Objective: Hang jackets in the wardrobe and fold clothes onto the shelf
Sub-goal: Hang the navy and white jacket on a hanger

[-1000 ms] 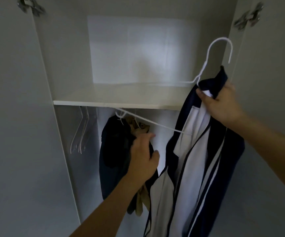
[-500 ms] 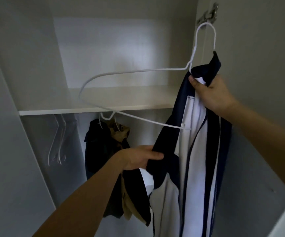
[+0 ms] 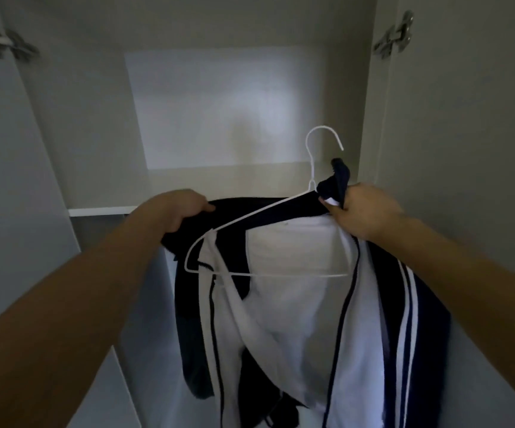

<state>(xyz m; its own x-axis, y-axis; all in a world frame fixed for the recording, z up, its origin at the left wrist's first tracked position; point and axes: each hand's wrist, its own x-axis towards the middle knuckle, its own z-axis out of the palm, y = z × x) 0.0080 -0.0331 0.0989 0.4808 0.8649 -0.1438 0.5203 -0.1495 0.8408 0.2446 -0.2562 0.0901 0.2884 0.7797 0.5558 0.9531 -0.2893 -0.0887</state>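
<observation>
1. Jacket (image 3: pixel 296 304): navy/white, frame centre to lower right, held up in front of open wardrobe (image 3: pixel 250 26); hangs open, striped sleeve at right.
2. Hanger (image 3: pixel 268 274): white wire, partly inside jacket; hook up, upper centre-right, free of any rail.
3. Left hand (image 3: pixel 177 210): centre-left, grips jacket's navy shoulder.
4. Right hand (image 3: pixel 364 213): centre-right, pinches collar beside hanger neck.
5. Shelf (image 3: pixel 101 210): white, edge seen centre-left, behind left hand.
6. Hinges (image 3: pixel 393 38): upper left & upper right corners.
</observation>
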